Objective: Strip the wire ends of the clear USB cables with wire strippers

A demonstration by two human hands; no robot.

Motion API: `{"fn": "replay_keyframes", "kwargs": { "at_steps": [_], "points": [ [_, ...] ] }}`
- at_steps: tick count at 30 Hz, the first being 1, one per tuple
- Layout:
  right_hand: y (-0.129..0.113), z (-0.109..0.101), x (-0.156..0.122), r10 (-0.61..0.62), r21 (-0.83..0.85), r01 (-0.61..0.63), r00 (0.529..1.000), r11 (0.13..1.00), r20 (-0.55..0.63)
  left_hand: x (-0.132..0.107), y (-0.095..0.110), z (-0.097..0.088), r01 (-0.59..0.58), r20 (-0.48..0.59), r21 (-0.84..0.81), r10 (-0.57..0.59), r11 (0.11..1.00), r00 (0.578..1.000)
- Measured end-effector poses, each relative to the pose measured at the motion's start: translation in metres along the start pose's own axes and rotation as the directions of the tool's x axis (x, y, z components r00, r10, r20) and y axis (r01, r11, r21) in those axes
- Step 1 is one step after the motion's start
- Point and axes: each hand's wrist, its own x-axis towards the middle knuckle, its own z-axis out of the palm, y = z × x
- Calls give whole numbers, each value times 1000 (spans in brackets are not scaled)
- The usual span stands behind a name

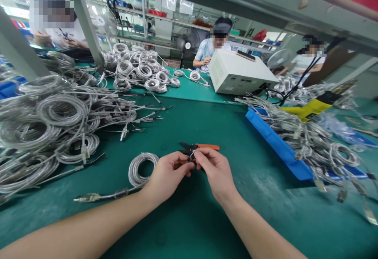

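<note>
My left hand [169, 173] is closed in a pinch, thumb against fingers, at the stripped end of a cable. Opposite it, my right hand [215, 171] pinches thin wires [191, 155] of the same end, a pale one showing between the fingertips. The coil of clear-jacketed USB cable [133, 169] lies left of my left hand, partly covered by it. Its USB plug [88, 198] rests on the bench beyond my left forearm. Just behind my fingertips lies a hand tool with black jaws and an orange handle [209, 147], partly hidden.
Coiled cables [62, 111] are heaped at the left, more [144, 69] at the back. A blue tray [274, 148] of cables stands right, with a yellow-and-black tool [314, 107] above it. A white machine [236, 73] stands behind. Several people work around the green bench [195, 113].
</note>
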Motion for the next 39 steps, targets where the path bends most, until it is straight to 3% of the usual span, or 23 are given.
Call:
{"fn": "replay_keyframes", "kwargs": {
  "at_steps": [5,15,22,25,35,39],
  "points": [
    [-3,2,-2,51,46,-55,996,997,73,-2,3,1,-6,-29,32,7,999,1000],
    [-5,5,-1,135,123,-146,987,982,89,-1,-1,0,-7,17,-11,7,1000,1000],
    [-3,8,-4,20,181,-27,999,983,41,-4,3,0,31,80,-17,-30,999,996],
    [-2,9,-4,62,213,-74,996,974,60,-3,3,-1,37,104,-37,-33,999,994],
    [-5,6,-3,23,20,-24,1000,1000,19,-3,3,0,63,92,14,-64,998,994],
    [-4,3,0,50,14,-50,998,999,-28,-3,3,0,-36,91,128,24,991,996]
  ]
}}
